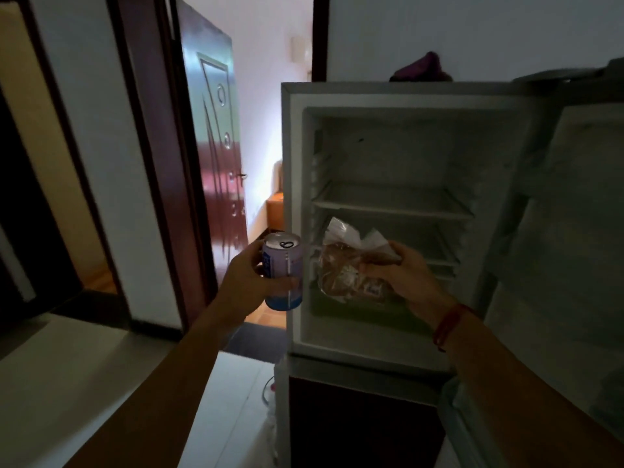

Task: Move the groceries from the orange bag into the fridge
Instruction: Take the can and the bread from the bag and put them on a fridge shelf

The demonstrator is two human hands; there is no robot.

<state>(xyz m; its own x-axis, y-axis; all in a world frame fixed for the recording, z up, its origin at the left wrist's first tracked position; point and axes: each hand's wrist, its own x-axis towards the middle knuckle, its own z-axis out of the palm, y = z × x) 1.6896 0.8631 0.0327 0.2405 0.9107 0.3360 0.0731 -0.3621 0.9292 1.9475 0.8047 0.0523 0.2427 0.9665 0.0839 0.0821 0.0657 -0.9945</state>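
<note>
The fridge (293, 204) stands open in front of me, its upper compartment showing bare wire shelves (391, 206). My left hand (246, 278) grips a blue and white drink can (283, 270), held upright just left of the fridge's frame. My right hand (405, 268) pinches the top of a clear plastic bag of brown food (344, 271), held inside the compartment near the lower shelf. A red band circles my right wrist. The orange bag is not in view.
The fridge door (574, 231) hangs open at the right. A dark red room door (216, 157) stands ajar to the left, leading to a lit room. A pale counter (67, 383) lies at lower left. A dark cloth (422, 69) sits on the fridge top.
</note>
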